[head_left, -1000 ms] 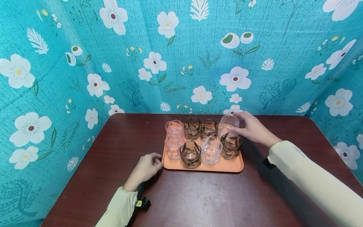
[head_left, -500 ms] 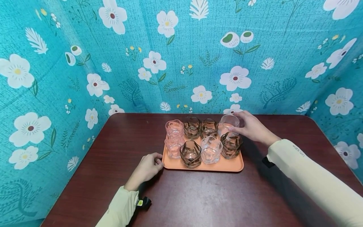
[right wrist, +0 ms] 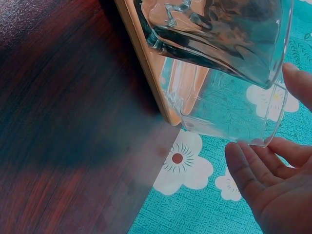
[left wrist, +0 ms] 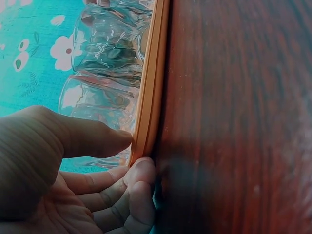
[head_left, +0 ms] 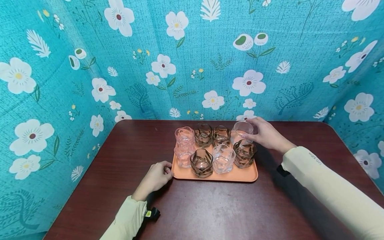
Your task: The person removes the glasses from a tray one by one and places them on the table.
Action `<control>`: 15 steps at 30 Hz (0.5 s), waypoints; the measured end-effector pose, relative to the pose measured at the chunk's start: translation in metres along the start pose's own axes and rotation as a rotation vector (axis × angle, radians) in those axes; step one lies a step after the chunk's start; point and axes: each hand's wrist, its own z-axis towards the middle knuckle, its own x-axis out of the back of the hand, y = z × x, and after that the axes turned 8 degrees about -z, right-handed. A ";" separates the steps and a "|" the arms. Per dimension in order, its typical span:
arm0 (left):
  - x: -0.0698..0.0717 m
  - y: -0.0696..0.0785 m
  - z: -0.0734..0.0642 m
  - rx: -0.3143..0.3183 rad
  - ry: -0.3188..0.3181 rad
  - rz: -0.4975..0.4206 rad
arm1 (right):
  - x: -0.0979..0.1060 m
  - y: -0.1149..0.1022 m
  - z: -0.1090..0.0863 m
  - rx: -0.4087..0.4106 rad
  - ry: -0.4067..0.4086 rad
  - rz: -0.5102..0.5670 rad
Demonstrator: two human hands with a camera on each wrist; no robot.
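Note:
In the head view an orange tray (head_left: pixel 237 176) carries several wavy-sided glass cups in two rows. My left hand (head_left: pixel 156 176) pinches the tray's left end; in the left wrist view the thumb (left wrist: pixel 100 139) lies against the rim, with curled fingers on the outer side. At the back right corner, my right hand (head_left: pixel 265 133) holds a clear glass cup (head_left: pixel 241 126) near its rim between thumb and fingers. A brown cup (head_left: pixel 245 155) stands just in front of it and hides part of it. The right wrist view shows the clear cup (right wrist: pixel 229 117) over the tray's corner.
Two pink cups (head_left: pixel 184 155) stand at the tray's left end. Other brown cups (head_left: pixel 202 163) and another clear cup (head_left: pixel 223 160) fill the middle. A dark red-brown table (head_left: pixel 210 210) lies beneath, with a blue flowered cloth (head_left: pixel 192 66) behind it.

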 end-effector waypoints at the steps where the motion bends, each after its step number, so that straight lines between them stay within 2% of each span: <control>1: 0.000 0.000 0.000 -0.002 -0.001 0.000 | 0.000 0.000 0.000 0.003 0.002 -0.001; 8: 0.000 0.001 0.000 -0.028 0.007 0.002 | 0.000 0.001 0.002 0.003 0.004 -0.024; 15: -0.001 0.001 0.000 -0.019 0.007 0.011 | -0.002 0.000 0.004 0.001 0.030 -0.026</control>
